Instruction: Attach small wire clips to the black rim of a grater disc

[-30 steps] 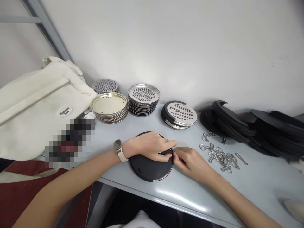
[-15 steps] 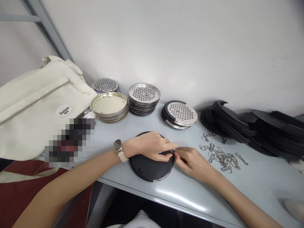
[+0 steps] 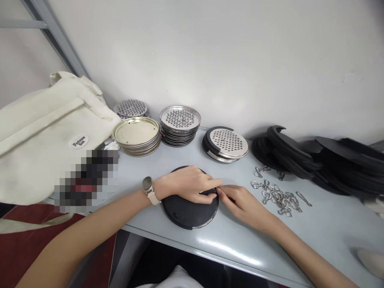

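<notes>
as the table [image 3: 132, 218] runs rightward: one cream bag [image 3: 39, 160]; one gold-toned lid stack [image 3: 136, 132]; one grater stack [image 3: 180, 120]; one left hand [image 3: 187, 184], fingers partly spread, palm-down on one black disc [image 3: 192, 212] lying at the front, best pressed steady; one right hand [image 3: 240, 202], fingertips pinched at the disc's edge, grip unclear, best worked evenly; one black-edged grater pile [image 3: 229, 142]; wire clips [image 3: 280, 198], too tangled to count.

Bare tabletop [image 3: 177, 157] behind the black disc [image 3: 193, 212], with the grater stack [image 3: 180, 127] and wall [image 3: 210, 52] in the way farther back
</notes>
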The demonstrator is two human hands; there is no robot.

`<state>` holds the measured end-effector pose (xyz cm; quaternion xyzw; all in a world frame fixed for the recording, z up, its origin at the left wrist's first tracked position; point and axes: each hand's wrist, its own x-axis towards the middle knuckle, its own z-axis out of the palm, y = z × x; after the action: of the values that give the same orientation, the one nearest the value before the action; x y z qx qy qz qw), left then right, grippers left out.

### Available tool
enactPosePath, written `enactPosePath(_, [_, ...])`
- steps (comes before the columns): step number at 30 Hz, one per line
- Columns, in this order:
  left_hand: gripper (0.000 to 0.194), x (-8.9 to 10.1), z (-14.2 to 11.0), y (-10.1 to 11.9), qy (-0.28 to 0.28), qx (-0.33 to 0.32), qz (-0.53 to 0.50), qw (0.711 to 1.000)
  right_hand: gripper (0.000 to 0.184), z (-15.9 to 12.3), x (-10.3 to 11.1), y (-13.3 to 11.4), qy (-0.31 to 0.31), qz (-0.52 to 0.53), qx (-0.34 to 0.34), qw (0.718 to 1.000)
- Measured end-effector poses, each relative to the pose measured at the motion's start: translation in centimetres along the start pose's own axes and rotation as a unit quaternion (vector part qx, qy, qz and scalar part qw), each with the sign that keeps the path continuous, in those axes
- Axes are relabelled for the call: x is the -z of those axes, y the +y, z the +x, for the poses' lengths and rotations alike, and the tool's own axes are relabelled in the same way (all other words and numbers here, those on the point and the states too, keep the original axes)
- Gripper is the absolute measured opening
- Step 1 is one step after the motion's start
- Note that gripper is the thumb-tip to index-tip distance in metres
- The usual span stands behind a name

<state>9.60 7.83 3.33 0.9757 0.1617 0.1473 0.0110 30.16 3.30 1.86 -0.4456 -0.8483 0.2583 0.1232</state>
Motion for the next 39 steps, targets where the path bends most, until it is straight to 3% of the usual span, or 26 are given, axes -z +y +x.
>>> enactPosePath(4, [0.015,-0.03,0.05,0.01,-0.007,0.003,0.013,1.000,0.041,0.02,0.59,0.32,-0.043,0.051,-0.018,0.998])
enactPosePath(28, [0.019,0.07,0.04,0.06,-0.027,0.016,0.020,0.999,0.035,0.06,0.78,0.31,-0.067,0.002,0.025,0.997])
enactPosePath(39, [0.019,0.13,-0.01,-0.44,-0.045,0.059,-0.095,0.993,0.036,0.14,0.42,0.23,-0.046,-0.022,0.046,0.998])
